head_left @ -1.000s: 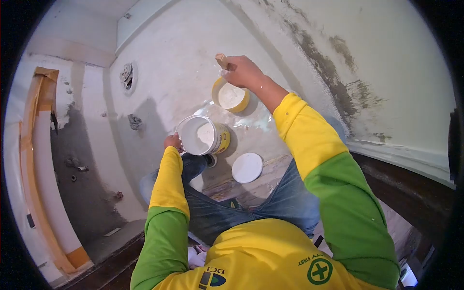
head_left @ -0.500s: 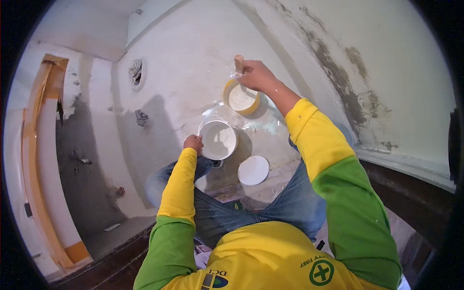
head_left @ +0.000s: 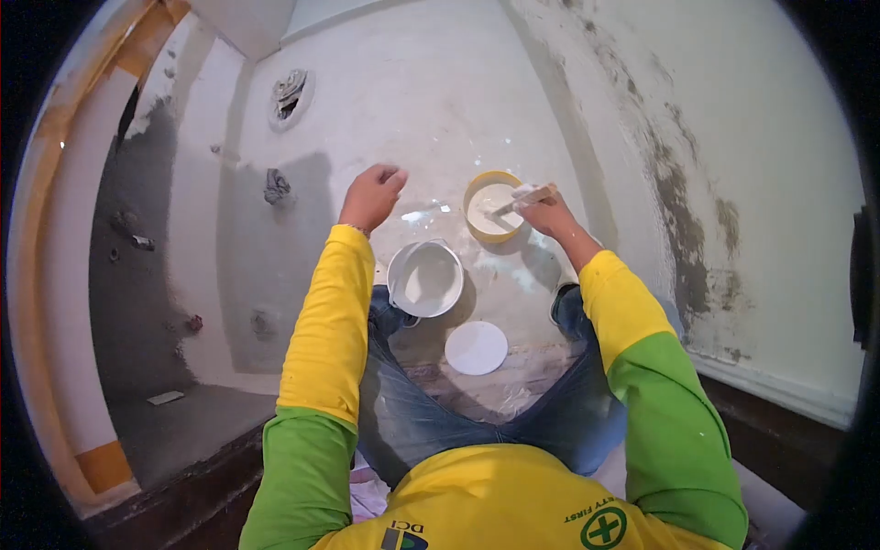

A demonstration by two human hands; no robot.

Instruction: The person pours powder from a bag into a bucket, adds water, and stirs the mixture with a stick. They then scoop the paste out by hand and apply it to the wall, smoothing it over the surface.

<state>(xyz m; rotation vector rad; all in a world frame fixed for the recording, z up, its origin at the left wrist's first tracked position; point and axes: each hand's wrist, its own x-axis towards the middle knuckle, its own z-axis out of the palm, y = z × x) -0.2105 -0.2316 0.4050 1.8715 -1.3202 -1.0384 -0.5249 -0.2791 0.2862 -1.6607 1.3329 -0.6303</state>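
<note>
My right hand (head_left: 547,216) is closed round a flat wooden-handled brush (head_left: 522,200), smeared with white. The brush's lower end dips into a yellow tub (head_left: 479,229) of creamy white liquid (head_left: 489,197). My left hand (head_left: 371,197) is in the air above the floor, fingers loosely bent, with nothing visible in it. Below that hand stands a white bucket (head_left: 396,298), its thin handle lowered against the side and some pale residue inside. A round white lid (head_left: 476,348) lies flat between my legs.
Wet white splashes (head_left: 423,215) mark the pale floor (head_left: 412,110) around the tub. To the left are a stuffed floor opening (head_left: 290,94) and a grey plug (head_left: 276,186). A wall with dark patches (head_left: 676,197) rises on the right. An orange-brown frame (head_left: 37,302) stands far left.
My left hand has let go of the bucket's rim and risen forward. The bucket's handle has dropped to its side. My right hand has tipped the brush from upright to slanting into the tub.
</note>
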